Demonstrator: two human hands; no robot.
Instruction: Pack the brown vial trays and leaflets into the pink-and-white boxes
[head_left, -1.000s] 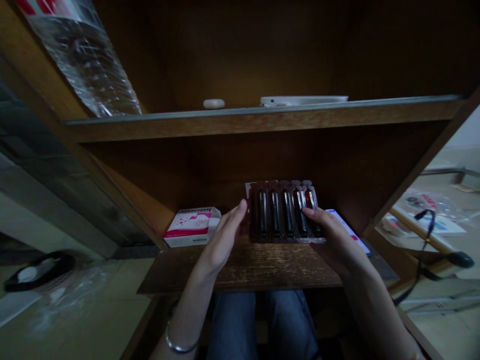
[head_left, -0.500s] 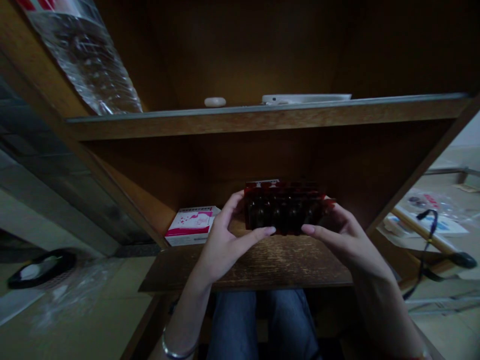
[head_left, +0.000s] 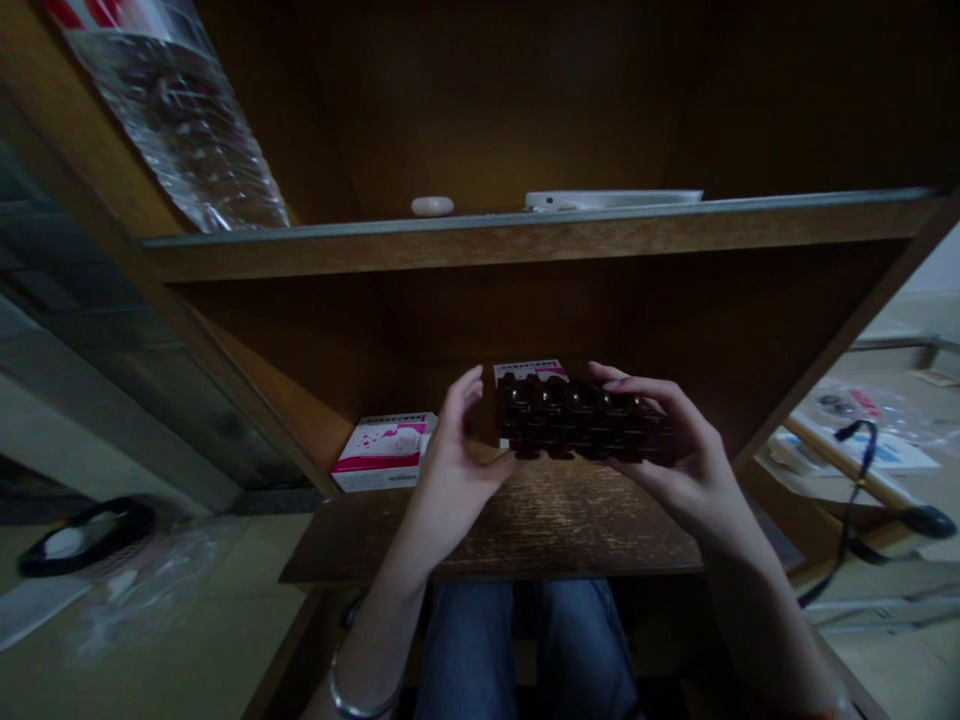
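Note:
A stack of dark reddish-brown blister packs with rounded bumps is held above the lower shelf. My right hand grips its right end, thumb below and fingers on top. At the left end, my left hand is open, fingers raised and apart from the stack. Its thumb tip reaches the lower left corner; whether it touches is unclear. Behind the stack, a white and pink box is partly hidden. Another white and pink box lies on the shelf left of my left hand.
The upper shelf carries a water bottle, a small white oval object and a flat white object. A black-rimmed bin stands on the floor at left. A rod with a black strap lies at right.
The stack has tilted, so its bumps now face up more, and the box behind shows more. My left fingers have come off its left end; my right hand keeps hold.

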